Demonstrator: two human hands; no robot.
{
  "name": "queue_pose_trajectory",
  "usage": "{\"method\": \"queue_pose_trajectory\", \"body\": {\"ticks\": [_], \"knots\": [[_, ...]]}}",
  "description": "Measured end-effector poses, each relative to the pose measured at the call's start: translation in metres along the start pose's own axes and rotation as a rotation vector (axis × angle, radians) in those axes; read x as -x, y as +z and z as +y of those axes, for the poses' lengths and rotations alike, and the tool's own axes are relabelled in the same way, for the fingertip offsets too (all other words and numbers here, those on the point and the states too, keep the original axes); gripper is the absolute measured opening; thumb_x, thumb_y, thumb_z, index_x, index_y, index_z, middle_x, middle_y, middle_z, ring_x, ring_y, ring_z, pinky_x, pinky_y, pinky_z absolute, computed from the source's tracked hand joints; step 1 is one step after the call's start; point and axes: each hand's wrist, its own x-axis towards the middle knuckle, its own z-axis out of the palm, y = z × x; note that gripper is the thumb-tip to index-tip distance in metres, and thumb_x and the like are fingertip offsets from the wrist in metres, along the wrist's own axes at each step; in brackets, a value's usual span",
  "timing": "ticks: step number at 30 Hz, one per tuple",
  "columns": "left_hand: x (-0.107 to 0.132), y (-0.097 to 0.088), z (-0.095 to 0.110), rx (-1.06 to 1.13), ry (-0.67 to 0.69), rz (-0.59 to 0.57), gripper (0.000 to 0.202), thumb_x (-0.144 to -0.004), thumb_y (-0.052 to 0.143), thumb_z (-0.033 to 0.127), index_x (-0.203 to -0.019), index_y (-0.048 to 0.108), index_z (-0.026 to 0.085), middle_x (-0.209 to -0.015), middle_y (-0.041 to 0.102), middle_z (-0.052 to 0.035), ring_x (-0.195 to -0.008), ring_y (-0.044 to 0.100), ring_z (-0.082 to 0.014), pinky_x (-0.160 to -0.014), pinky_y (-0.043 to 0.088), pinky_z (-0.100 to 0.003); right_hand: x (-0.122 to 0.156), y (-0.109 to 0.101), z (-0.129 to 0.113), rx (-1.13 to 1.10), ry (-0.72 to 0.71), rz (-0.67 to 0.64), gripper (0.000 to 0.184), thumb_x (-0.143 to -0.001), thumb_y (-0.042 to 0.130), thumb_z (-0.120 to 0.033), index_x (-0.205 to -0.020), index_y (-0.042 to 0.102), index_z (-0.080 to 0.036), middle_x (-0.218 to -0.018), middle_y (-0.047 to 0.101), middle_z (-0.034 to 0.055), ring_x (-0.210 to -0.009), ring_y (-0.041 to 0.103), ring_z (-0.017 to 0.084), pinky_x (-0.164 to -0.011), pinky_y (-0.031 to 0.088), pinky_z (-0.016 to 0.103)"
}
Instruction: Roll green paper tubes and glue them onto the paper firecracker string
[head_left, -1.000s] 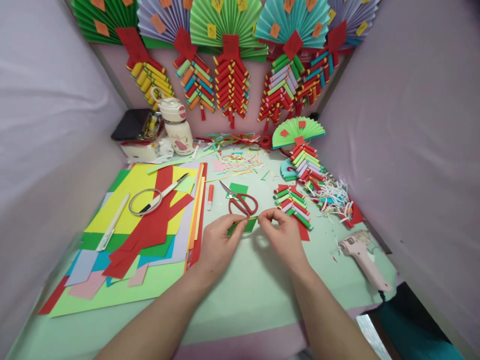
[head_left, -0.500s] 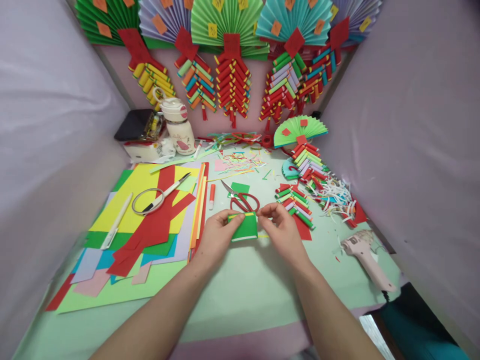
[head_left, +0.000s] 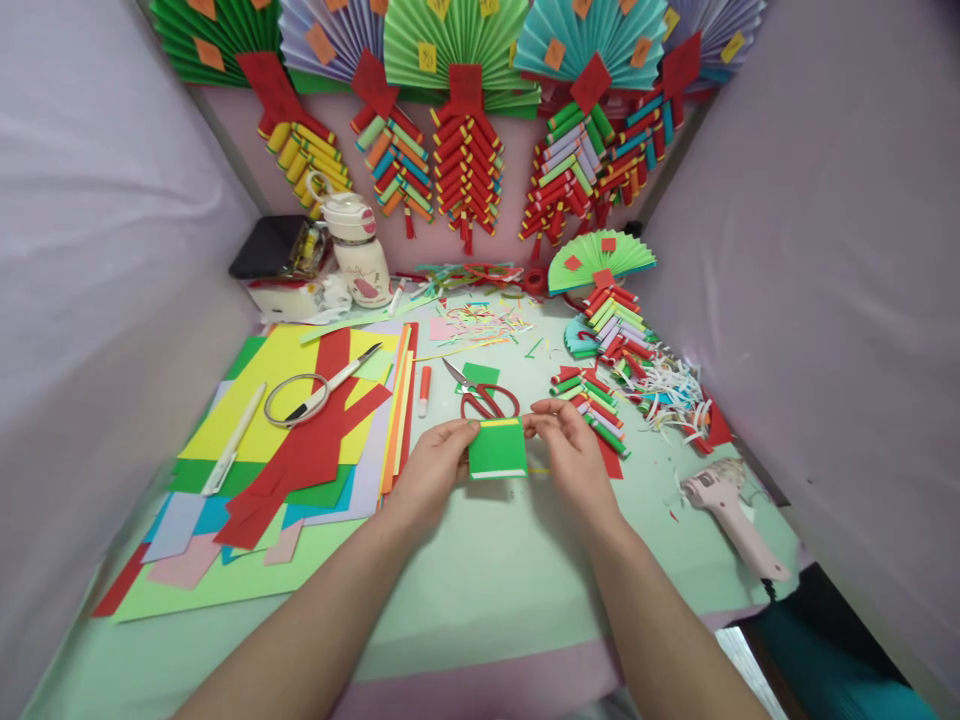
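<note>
I had the left grip [head_left: 429,468] pinching the left edge of the green paper [head_left: 498,452], which was held over the worktop [head_left: 480,590] between both grips; the right grip [head_left: 574,462] was at its upper right corner, but I couldn't tell whether it grasped. The yellow strip [head_left: 499,423] lay along the upper edge; I judged a drag from the right could skew it. Pushing forward could knock the scissors [head_left: 491,405] just beyond.

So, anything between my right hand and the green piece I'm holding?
Nothing visible: your right hand is at the green piece's upper right corner; your left hand holds its left side. The scissors lie beyond it; a yellow strip shows by its lower right corner.
</note>
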Motion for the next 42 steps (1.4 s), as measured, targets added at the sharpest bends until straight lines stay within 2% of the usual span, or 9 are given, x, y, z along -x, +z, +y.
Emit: {"method": "queue_pose_trajectory", "body": {"ticks": [5, 8, 13, 17, 20, 22, 29, 37, 42], "knots": [[-0.002, 0.001, 0.004, 0.215, 0.035, 0.153, 0.020, -0.079, 0.061, 0.028, -0.092, 0.064, 0.013, -0.089, 0.071, -0.0090, -0.080, 0.066, -0.0172, -0.075, 0.053, -0.029, 0.001, 0.009, 0.003, -0.014, 0.071, -0.075, 0.024, -0.073, 0.065, -0.036, -0.089, 0.057, -0.020, -0.082, 0.067, 0.0015, -0.076, 0.061, 0.016, -0.074, 0.046, 0.031], [-0.001, 0.002, 0.005, 0.265, 0.046, 0.118, 0.021, -0.080, 0.058, 0.027, -0.094, 0.064, 0.012, -0.092, 0.071, -0.0107, -0.080, 0.067, -0.0178, -0.075, 0.053, -0.030, 0.002, 0.013, 0.010, -0.072, 0.060, -0.082, 0.027, -0.066, 0.073, -0.034, -0.085, 0.058, -0.020, -0.075, 0.064, -0.0007, -0.070, 0.059, 0.015, -0.068, 0.045, 0.028], [0.001, 0.001, 0.008, 0.281, -0.069, -0.015, 0.030, -0.082, 0.049, 0.033, -0.092, 0.067, 0.010, -0.090, 0.071, -0.0117, -0.078, 0.066, -0.0174, -0.071, 0.052, -0.027, 0.000, 0.006, 0.014, -0.154, 0.023, 0.034, 0.018, -0.076, 0.065, -0.033, -0.089, 0.062, -0.022, -0.081, 0.063, -0.0016, -0.074, 0.057, 0.014, -0.070, 0.044, 0.027], [0.000, -0.001, 0.008, 0.074, -0.022, 0.004, 0.042, -0.080, 0.052, 0.052, -0.089, 0.068, 0.014, -0.085, 0.069, -0.0077, -0.078, 0.063, -0.0171, -0.069, 0.049, -0.026, 0.001, 0.000, 0.011, 0.041, 0.004, -0.157, 0.022, -0.082, 0.058, -0.032, -0.100, 0.066, -0.022, -0.085, 0.063, 0.0007, -0.074, 0.055, 0.014, -0.066, 0.043, 0.027], [0.000, -0.001, 0.003, -0.235, 0.083, -0.025, 0.028, -0.069, 0.070, 0.041, -0.079, 0.067, 0.015, -0.079, 0.066, -0.0027, -0.076, 0.059, -0.0153, -0.071, 0.045, -0.025, 0.003, 0.000, 0.011, 0.156, -0.071, -0.254, 0.036, -0.081, 0.059, -0.031, -0.116, 0.060, -0.024, -0.082, 0.059, -0.0003, -0.070, 0.052, 0.013, -0.063, 0.042, 0.026], [0.000, -0.001, -0.002, -0.328, 0.108, -0.050, 0.023, -0.067, 0.072, 0.035, -0.076, 0.065, 0.015, -0.076, 0.065, -0.0014, -0.073, 0.058, -0.0145, -0.070, 0.044, -0.025, 0.004, 0.002, 0.012, 0.132, -0.089, -0.238, 0.041, -0.080, 0.061, -0.030, -0.119, 0.055, -0.023, -0.080, 0.058, -0.0009, -0.069, 0.053, 0.013, -0.062, 0.043, 0.026], [0.000, -0.001, -0.005, -0.357, 0.138, -0.016, 0.018, -0.071, 0.067, 0.032, -0.078, 0.066, 0.016, -0.078, 0.066, -0.0026, -0.072, 0.059, -0.0154, -0.068, 0.045, -0.026, 0.004, 0.002, 0.009, 0.169, -0.107, -0.181, 0.026, -0.081, 0.059, -0.027, -0.105, 0.054, -0.021, -0.077, 0.063, -0.0004, -0.073, 0.058, 0.015, -0.068, 0.045, 0.029], [0.001, 0.000, -0.002, -0.542, 0.231, -0.024, 0.016, -0.074, 0.060, 0.029, -0.076, 0.070, 0.017, -0.078, 0.069, -0.0030, -0.074, 0.061, -0.0170, -0.069, 0.045, -0.026, 0.007, -0.001, 0.005, 0.465, -0.317, -0.202, 0.022, -0.086, 0.051, -0.019, -0.106, 0.058, -0.022, -0.084, 0.065, 0.0010, -0.079, 0.060, 0.016, -0.077, 0.045, 0.031], [0.002, 0.001, -0.004, -0.516, 0.271, 0.085, 0.015, -0.076, 0.060, 0.029, -0.076, 0.070, 0.018, -0.077, 0.069, -0.0022, -0.074, 0.062, -0.0169, -0.069, 0.047, -0.025, 0.012, 0.004, 0.007, 0.760, -0.644, 0.009, 0.012, -0.088, 0.055, -0.023, -0.095, 0.065, -0.023, -0.093, 0.062, 0.0055, -0.092, 0.055, 0.021, -0.082, 0.040, 0.038]]}}
